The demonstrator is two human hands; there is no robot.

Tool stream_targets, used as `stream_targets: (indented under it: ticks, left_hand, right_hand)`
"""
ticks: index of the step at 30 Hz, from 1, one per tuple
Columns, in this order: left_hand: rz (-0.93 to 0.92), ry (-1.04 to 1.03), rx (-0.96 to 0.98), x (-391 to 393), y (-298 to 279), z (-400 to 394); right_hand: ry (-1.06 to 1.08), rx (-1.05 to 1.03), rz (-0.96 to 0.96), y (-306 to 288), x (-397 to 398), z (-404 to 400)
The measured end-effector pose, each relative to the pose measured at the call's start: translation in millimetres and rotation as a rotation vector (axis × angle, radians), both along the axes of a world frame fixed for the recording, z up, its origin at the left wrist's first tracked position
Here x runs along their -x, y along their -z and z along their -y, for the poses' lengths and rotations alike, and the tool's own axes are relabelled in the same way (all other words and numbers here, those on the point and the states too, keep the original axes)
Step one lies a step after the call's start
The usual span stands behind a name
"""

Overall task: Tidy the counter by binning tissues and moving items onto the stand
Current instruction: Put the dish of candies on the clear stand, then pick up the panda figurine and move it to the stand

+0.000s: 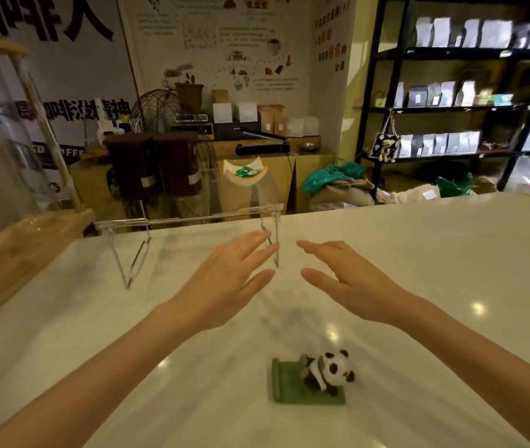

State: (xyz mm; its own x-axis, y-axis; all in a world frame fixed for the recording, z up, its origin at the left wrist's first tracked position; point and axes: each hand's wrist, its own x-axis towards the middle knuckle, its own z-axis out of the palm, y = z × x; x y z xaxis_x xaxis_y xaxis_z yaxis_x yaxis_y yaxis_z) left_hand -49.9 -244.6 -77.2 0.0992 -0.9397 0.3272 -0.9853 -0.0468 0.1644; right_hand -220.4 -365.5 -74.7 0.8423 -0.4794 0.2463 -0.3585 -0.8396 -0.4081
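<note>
A clear acrylic stand (189, 218) with thin wire legs sits at the far edge of the white marble counter (435, 253). On its right end rests a small orange-rimmed dish (245, 174) with green-wrapped bits in it. My left hand (224, 279) is open, palm down, its fingertips at the stand's right legs. My right hand (351, 282) hovers open beside it, a little to the right, holding nothing. Near the front of the counter a small panda figure (328, 371) lies on a green base. No tissues show.
A wooden-framed glass display case (14, 176) stands at the left edge of the counter. Beyond the counter are brown bins (153, 163), a cluttered low table, bags on the floor and black shelving (467, 92) with packets.
</note>
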Motion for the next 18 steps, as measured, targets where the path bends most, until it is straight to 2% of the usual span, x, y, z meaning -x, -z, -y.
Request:
stream_targets:
  ticks: [5, 12, 18]
  left_hand:
    - [-0.038, 0.099, -0.183, 27, 38, -37]
    - [-0.126, 0.151, -0.223, 48, 65, -71]
    - [-0.216, 0.129, -0.221, 52, 71, -74]
  right_hand:
    - [-0.082, 0.017, -0.119, 23, 39, -33]
    - [-0.109, -0.087, -0.179, 31, 62, -61]
    - [-0.099, -0.129, -0.121, 35, 64, -62]
